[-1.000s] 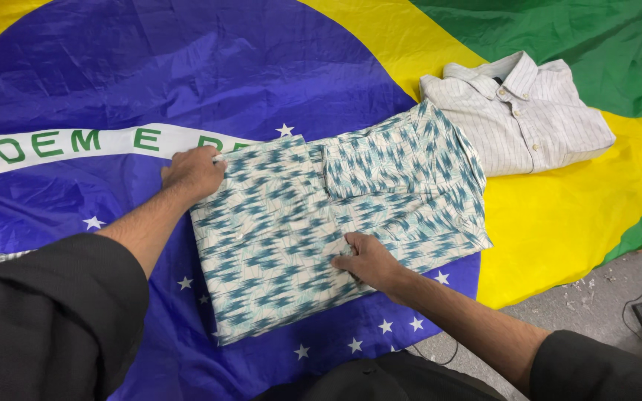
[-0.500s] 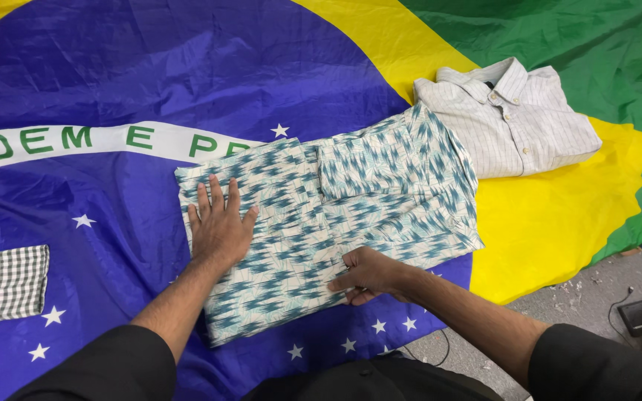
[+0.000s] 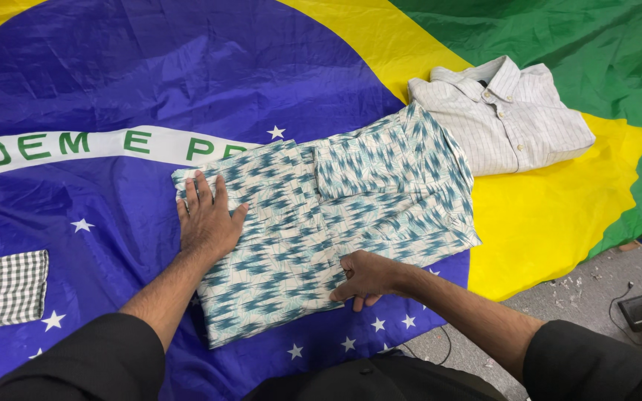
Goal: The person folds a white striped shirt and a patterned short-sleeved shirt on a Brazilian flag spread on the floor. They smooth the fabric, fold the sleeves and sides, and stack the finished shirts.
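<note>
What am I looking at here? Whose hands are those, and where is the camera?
The camera sits on a person's head and looks down, so you see their own two arms. The left hand lies flat on a folded shirt with a teal and white pattern. The right hand grips that shirt's near edge. Underneath is a big blue, yellow and green flag spread on the floor. Beside the patterned shirt lies a folded pale striped shirt, and a checked cloth sits at the left.

Floor: you see grey floor (image 3: 559, 312) at the lower right, covered otherwise by a spread flag (image 3: 150, 82).
On the flag: a teal patterned shirt (image 3: 336, 223), a folded white striped shirt (image 3: 510, 122) just beside it, a checked cloth (image 3: 5, 289) well apart at left.
</note>
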